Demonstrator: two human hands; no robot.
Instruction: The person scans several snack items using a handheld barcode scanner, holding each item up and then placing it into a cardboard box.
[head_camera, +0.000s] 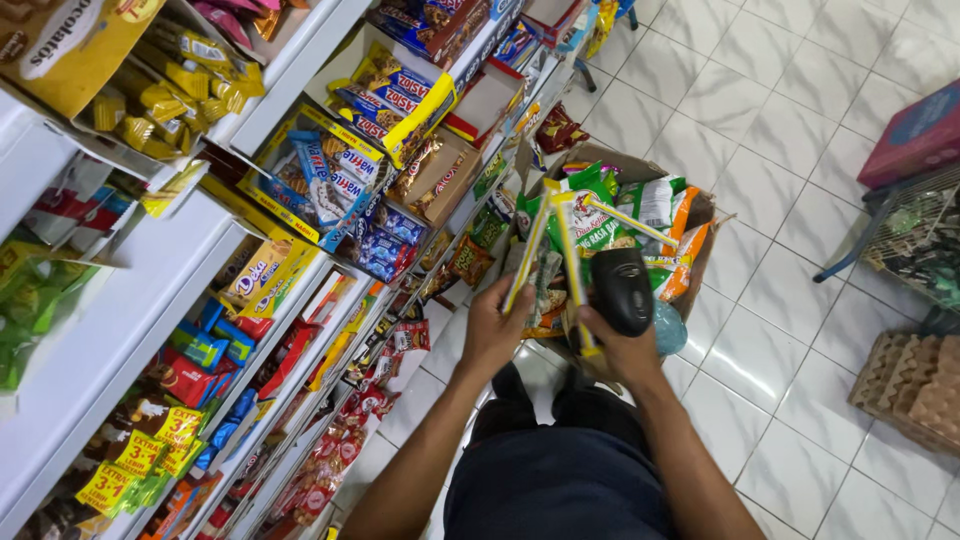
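Both forearms reach forward, left hand (492, 330) gripping yellow packets (530, 255), right hand (618, 345) clutching a black scanner (622, 288).

Typical small shop aisle, seen from above. White glossy floor tiles (790, 330) with faint grey veining, laid on the diagonal, picking up soft even light with no hard shadows. Down the left, tiered white metal shelving (120, 310) crammed with colourful snack packets, boxed wafers and chocolate bars, plus yellow promo tags (140, 455) along the lower edges. Over on the right, a stack of brown cardboard egg trays (915, 385) on the floor, just beside a dark wire basket rack (915, 240) on thin blue legs, topped with a flat red box (920, 135). No walls or windows in view.
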